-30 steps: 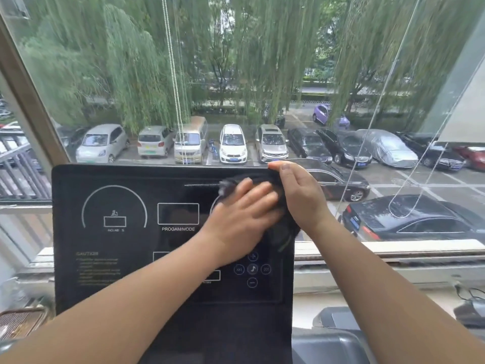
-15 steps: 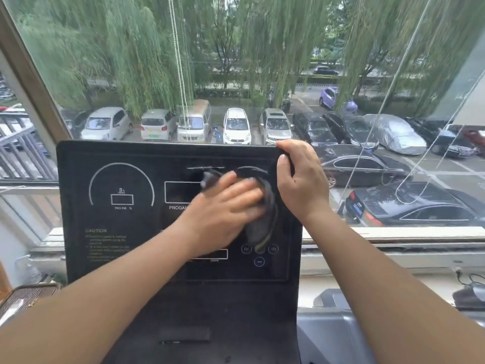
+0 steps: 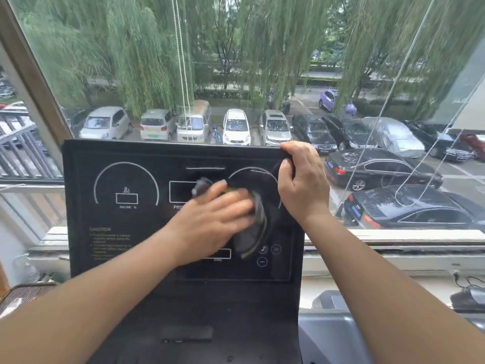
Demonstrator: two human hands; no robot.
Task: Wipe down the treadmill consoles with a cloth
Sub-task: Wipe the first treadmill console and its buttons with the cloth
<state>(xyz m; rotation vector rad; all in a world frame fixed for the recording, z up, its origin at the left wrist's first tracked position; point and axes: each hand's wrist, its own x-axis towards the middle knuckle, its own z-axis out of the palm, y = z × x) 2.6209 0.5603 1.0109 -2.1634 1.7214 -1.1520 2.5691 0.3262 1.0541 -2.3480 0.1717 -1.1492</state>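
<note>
A black treadmill console (image 3: 110, 253) with white dial outlines and a caution label fills the lower middle of the head view. My left hand (image 3: 210, 219) lies flat on a dark grey cloth (image 3: 253, 232), pressing it against the middle of the panel; the cloth bunches out to the right of and below my fingers. My right hand (image 3: 301, 185) grips the console's upper right corner, fingers over the top edge and thumb on the front. The hands hide part of the right dial and the middle display.
A large window (image 3: 262, 61) stands right behind the console, with a bead cord (image 3: 183, 74) hanging in front. A sill (image 3: 393, 240) runs along below it. A grey treadmill part (image 3: 330, 334) sits at lower right, cables (image 3: 467, 285) at far right.
My left hand has slid the cloth leftward and down from the upper right corner to the middle of the panel. My right hand has shifted into a grip on the top right corner.
</note>
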